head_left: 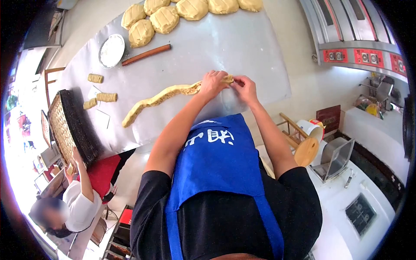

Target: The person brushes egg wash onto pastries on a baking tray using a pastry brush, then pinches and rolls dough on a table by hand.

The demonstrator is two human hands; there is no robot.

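Note:
A long strip of yellow dough (162,95) with a crumbly brown filling along it lies across the metal table. Toward its right end, my left hand (212,84) is closed over the dough, fingers bent around it. My right hand (245,89) pinches the tip of the same strip, thumb and fingers together. The filling shows between the two hands and just left of my left hand. Beyond the strip rests a wooden rolling pin (146,55), beside a bowl of white powder (112,51).
Several yellow dough rounds (164,19) sit along the table's far edge. Short stacks of small round pieces (106,97) lie at left. A woven basket tray (65,125) stands at the left edge, with another person's hand (77,156) by it. Ovens (353,56) stand at right.

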